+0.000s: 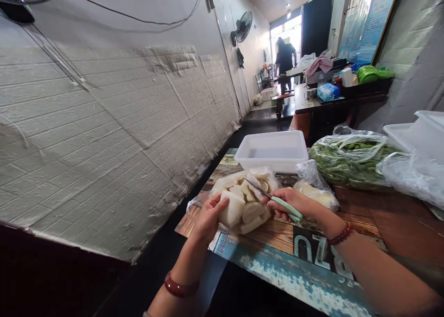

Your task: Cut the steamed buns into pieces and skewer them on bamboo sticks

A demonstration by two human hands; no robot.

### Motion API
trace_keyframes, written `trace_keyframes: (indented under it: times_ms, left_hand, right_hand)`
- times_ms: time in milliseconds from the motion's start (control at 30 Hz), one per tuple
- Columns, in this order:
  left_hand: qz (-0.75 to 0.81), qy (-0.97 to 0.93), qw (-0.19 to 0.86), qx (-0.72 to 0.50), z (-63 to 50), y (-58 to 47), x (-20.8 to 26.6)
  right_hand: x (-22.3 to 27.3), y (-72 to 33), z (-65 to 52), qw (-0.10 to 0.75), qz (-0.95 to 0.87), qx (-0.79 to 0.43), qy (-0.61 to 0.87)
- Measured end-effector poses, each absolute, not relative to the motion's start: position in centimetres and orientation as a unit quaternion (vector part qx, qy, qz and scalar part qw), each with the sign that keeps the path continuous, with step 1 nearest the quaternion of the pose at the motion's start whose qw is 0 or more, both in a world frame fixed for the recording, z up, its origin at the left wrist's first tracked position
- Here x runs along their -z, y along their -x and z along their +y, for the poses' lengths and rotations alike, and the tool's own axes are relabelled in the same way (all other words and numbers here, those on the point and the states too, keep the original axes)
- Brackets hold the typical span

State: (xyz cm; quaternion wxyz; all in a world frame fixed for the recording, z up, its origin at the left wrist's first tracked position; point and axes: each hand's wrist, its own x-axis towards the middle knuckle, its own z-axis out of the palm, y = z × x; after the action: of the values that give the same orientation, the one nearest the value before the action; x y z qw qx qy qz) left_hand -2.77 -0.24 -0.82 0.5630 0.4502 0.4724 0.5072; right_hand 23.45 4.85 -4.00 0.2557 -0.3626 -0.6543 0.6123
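My left hand (208,215) is closed on a thick, pale white slab of food (231,209), its thumb on the near face. Just right of it, my right hand (282,205) grips scissors by their mint-green handles (287,208). Their dark, narrow blades (255,186) point up and left over the pale pieces. A clear plastic bag (222,182), spread open on the table, holds several more thick white pieces (255,213) under and around both hands. What kind of food this is I cannot tell.
Behind the bag stands a white plastic tub (272,164). A knotted bag of pale food (317,194) lies to the right, near a large bag of green pods (354,162) and white containers (421,134). A brick-patterned wall (104,146) runs along the left. A person (286,58) stands far back.
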Motion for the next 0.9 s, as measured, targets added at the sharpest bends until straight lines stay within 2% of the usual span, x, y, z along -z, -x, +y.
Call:
trace_keyframes:
  times_ms: [133, 367, 600, 800, 900]
  left_hand:
    - [0.463, -0.440, 0.566, -0.521, -0.3, 2.6, 0.7]
    - [0.466, -0.424, 0.571, -0.526, -0.4, 2.2, 0.9]
    - [0.452, -0.414, 0.578, -0.538, -0.7, 1.9, 0.9]
    - [0.437, -0.407, 0.585, -0.549, -0.7, 2.0, 1.1]
    - [0.427, -0.410, 0.586, -0.553, -0.8, 2.1, 1.2]
  right_hand:
    - [3.2, -24.2, 4.7, 0.235, -0.622, -0.652, 0.366]
    - [2.2, -25.3, 4.8, 0.231, -0.659, -0.601, 0.389]
    - [2.1, -25.0, 4.3, 0.238, -0.664, -0.602, 0.375]
    - [2.5, -24.3, 4.3, 0.218, -0.716, -0.538, 0.386]
    - [2.4, -24.4, 4.2, 0.212, -0.713, -0.555, 0.373]
